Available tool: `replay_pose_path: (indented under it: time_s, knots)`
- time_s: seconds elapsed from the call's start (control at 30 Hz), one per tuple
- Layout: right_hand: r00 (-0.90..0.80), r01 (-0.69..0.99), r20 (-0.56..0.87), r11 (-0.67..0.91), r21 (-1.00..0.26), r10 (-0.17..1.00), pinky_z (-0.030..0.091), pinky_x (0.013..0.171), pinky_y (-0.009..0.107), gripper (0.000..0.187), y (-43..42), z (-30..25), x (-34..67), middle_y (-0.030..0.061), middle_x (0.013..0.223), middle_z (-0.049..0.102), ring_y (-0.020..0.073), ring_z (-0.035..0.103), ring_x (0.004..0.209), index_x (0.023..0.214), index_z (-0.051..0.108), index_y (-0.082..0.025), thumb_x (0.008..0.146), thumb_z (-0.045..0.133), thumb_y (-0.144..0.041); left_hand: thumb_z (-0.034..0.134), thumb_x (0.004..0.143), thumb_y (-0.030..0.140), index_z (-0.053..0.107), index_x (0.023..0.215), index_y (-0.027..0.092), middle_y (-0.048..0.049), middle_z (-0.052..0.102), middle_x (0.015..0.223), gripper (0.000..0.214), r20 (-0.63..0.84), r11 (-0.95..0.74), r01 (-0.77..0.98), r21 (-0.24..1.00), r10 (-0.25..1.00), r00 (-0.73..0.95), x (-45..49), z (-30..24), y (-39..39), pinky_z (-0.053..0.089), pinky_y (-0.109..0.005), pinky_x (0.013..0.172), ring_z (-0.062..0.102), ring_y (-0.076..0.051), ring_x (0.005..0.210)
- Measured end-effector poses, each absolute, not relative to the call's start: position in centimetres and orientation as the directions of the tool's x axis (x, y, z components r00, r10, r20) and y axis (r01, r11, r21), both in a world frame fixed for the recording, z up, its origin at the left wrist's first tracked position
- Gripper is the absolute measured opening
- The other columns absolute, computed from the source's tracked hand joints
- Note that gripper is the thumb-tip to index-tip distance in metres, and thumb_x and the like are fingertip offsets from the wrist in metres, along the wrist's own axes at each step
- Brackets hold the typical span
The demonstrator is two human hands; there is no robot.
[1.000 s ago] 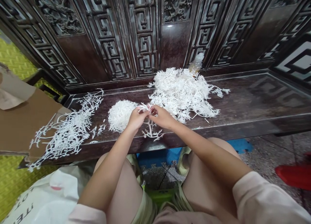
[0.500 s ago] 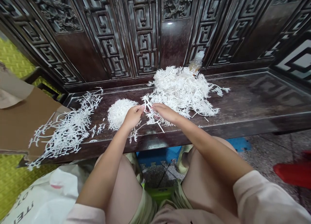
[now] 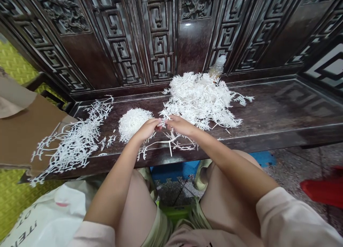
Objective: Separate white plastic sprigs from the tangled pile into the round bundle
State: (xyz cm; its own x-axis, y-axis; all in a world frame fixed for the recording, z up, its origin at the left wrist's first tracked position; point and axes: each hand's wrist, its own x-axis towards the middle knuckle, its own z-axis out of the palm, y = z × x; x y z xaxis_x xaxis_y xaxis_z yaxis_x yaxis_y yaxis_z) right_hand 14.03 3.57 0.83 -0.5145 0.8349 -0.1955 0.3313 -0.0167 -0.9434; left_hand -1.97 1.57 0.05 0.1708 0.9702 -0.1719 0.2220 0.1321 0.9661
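My left hand (image 3: 149, 128) and my right hand (image 3: 180, 125) are close together above the bench, fingers pinched. Between them is a white branched plastic sprig (image 3: 169, 141), its thin stems hanging below my fingers over the bench's front edge. The right fingers grip the sprig; the left fingertips are at its tips, and their exact hold is partly hidden. Just left of my left hand lies a rounded heap of small white pieces (image 3: 133, 121). Behind my right hand rises a large tangled pile of white sprigs (image 3: 199, 98).
Farther left, a pile of bare white stems (image 3: 77, 141) spreads over the bench and against brown cardboard (image 3: 26, 136). A capped clear bottle (image 3: 218, 65) stands behind the large pile. The dark bench (image 3: 268, 107) has a carved back panel (image 3: 195, 43). A white bag (image 3: 59, 211) sits lower left.
The sprig has turned, its stems now hanging lower and spread more to the left and right. Both hands stay close together, fingertips shifted slightly.
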Motion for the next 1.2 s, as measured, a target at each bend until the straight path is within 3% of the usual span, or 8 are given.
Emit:
replay_pose_path:
  time_s: [0.13,0.27,0.4,0.5,0.67,0.83,1.03,1.2]
  knots:
    - [-0.529,0.388,-0.178,0.05,-0.92,0.83,0.028,0.047,0.023,0.024,3.6,1.1,14.2,-0.0034,0.052,0.041,0.0077,0.036,0.046,0.061,0.044,-0.017,0.074,0.044,-0.038,0.046,0.073,0.039,0.055,0.064,0.016,-0.001,0.052,0.06,0.027,-0.172,0.153,0.234,0.96,0.983,0.065,-2.1,0.1,1.7,0.036,-0.026,0.062,0.047,-0.013,0.059]
    - [-0.439,0.429,-0.172,0.037,-0.902,0.882,0.024,0.044,0.022,0.022,3.7,1.3,14.3,-0.0047,0.048,0.036,0.0069,0.032,0.044,0.059,0.045,-0.017,0.07,0.049,-0.036,0.046,0.073,0.03,0.054,0.081,0.019,0.0009,0.05,0.067,0.015,-0.072,0.055,0.194,0.979,0.994,0.085,-2.0,0.9,1.3,0.035,-0.025,0.066,0.047,-0.012,0.066]
    - [-0.355,0.31,-0.179,-0.065,-0.948,0.918,0.03,0.047,0.022,0.021,3.9,0.9,14.1,-0.0036,0.053,0.041,0.0076,0.038,0.046,0.062,0.045,-0.017,0.07,0.049,-0.036,0.058,0.06,0.015,0.048,0.097,0.022,0.0016,0.05,0.078,0.039,0.008,-0.034,0.219,0.975,0.993,0.118,-1.7,1.7,0.5,0.035,-0.023,0.069,0.047,-0.011,0.072]
    - [-0.366,0.211,-0.208,-0.136,-0.968,0.907,0.033,0.05,0.022,0.02,3.9,0.6,13.8,-0.0023,0.056,0.046,0.0077,0.041,0.05,0.063,0.046,-0.016,0.069,0.05,-0.035,0.064,0.057,0.019,0.048,0.102,0.022,0.0001,0.05,0.083,0.049,-0.032,-0.012,0.315,0.949,0.991,0.133,-1.2,1.8,0.0,0.036,-0.024,0.067,0.047,-0.012,0.071]
    - [-0.402,0.153,-0.213,-0.165,-0.974,0.89,0.034,0.052,0.021,0.019,3.4,0.7,13.5,-0.0033,0.055,0.047,0.0069,0.041,0.051,0.062,0.047,-0.015,0.066,0.053,-0.033,0.059,0.065,0.037,0.056,0.083,0.018,-0.0011,0.054,0.073,0.026,-0.089,0.012,0.387,0.922,0.979,0.182,-0.6,1.6,-0.1,0.035,-0.024,0.064,0.048,-0.015,0.07]
    - [-0.421,0.157,-0.161,-0.103,-0.982,0.893,0.034,0.056,0.021,0.011,3.1,1.0,13.4,-0.0035,0.056,0.048,0.0071,0.043,0.054,0.06,0.048,-0.015,0.065,0.051,-0.025,0.05,0.069,0.046,0.059,0.071,0.016,-0.0016,0.056,0.067,0.032,-0.102,0.026,0.42,0.907,0.982,0.159,-0.5,1.1,0.4,0.034,-0.024,0.06,0.049,-0.015,0.065]
    - [-0.4,0.19,-0.139,-0.067,-0.98,0.906,0.033,0.058,0.022,0.013,3.2,1.3,13.5,-0.0024,0.059,0.053,0.0088,0.046,0.056,0.064,0.049,-0.016,0.065,0.053,-0.028,0.046,0.071,0.041,0.057,0.062,0.015,-0.0016,0.055,0.06,0.03,-0.138,0.07,0.475,0.877,0.984,0.11,-1.2,0.8,0.8,0.034,-0.026,0.059,0.049,-0.015,0.06]
    - [-0.4,0.262,-0.14,-0.034,-0.965,0.906,0.032,0.057,0.023,0.019,3.6,0.5,13.7,-0.0006,0.063,0.056,0.0088,0.045,0.057,0.064,0.049,-0.015,0.067,0.051,-0.034,0.041,0.073,0.037,0.057,0.07,0.015,-0.0009,0.054,0.062,0.027,-0.165,0.069,0.543,0.837,0.978,0.131,-1.5,0.9,0.9,0.035,-0.026,0.059,0.047,-0.014,0.058]
